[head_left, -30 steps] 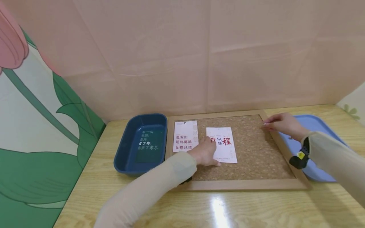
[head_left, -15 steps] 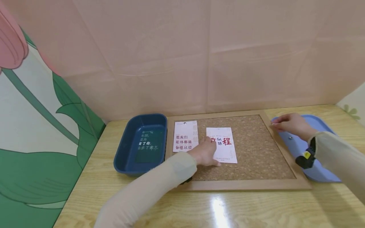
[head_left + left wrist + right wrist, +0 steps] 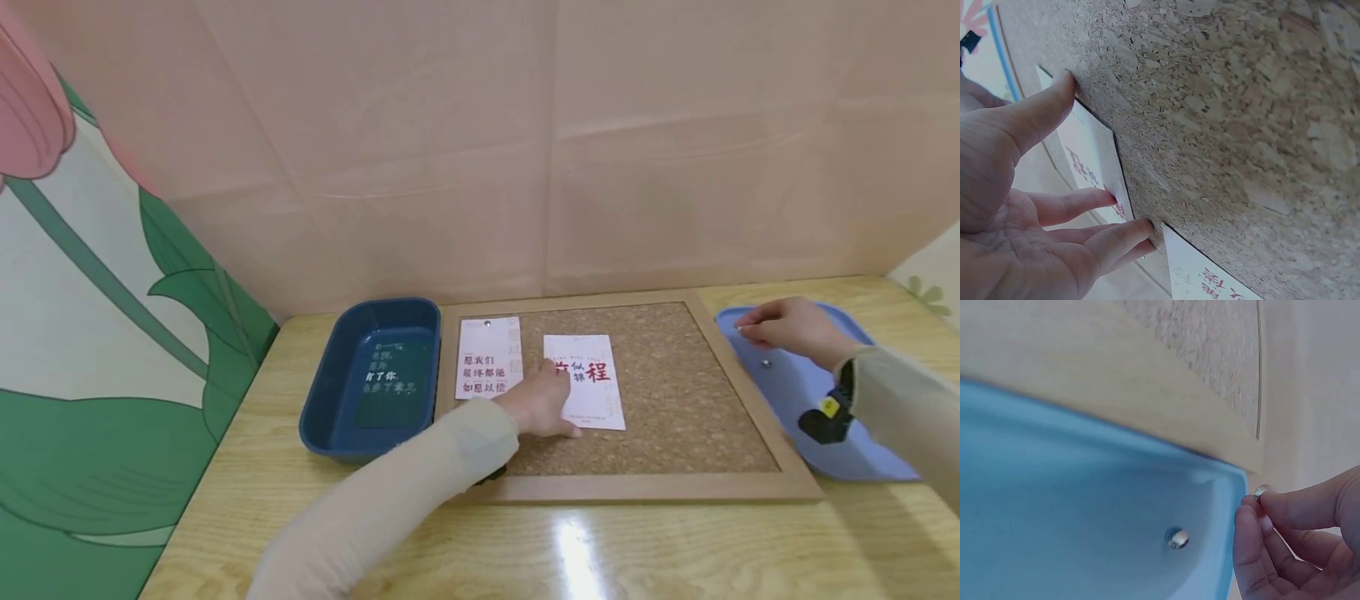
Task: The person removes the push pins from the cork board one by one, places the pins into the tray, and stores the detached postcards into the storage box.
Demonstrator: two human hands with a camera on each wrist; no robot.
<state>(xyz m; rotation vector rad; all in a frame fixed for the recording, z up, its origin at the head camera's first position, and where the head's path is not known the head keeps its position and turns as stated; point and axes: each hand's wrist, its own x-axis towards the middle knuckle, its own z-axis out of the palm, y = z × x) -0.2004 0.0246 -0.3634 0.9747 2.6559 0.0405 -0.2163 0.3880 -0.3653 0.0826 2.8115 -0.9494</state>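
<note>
My left hand [image 3: 542, 402] rests with spread fingers on a white card [image 3: 596, 404] with red and dark lettering, which lies on the framed corkboard [image 3: 690, 417]. In the left wrist view, its thumb and fingertips touch the card's edges and the cork beside them. My right hand [image 3: 802, 333] is over the far left corner of a light blue tray [image 3: 840, 454]. Between its thumb and forefinger it pinches a silver thumbtack [image 3: 1262, 492]. Another shiny thumbtack [image 3: 1177, 538] sits inside the tray.
A second white card [image 3: 480, 342] with a tack near its top lies at the corkboard's left. Left of the board stands a dark blue bin [image 3: 318, 417] holding a dark green card [image 3: 386, 408]. Behind the wooden table [image 3: 660, 550] hangs a pink cloth [image 3: 450, 167].
My right hand has moved right, from the corkboard's right frame to over the blue tray. My left hand and the card under it have stayed in place.
</note>
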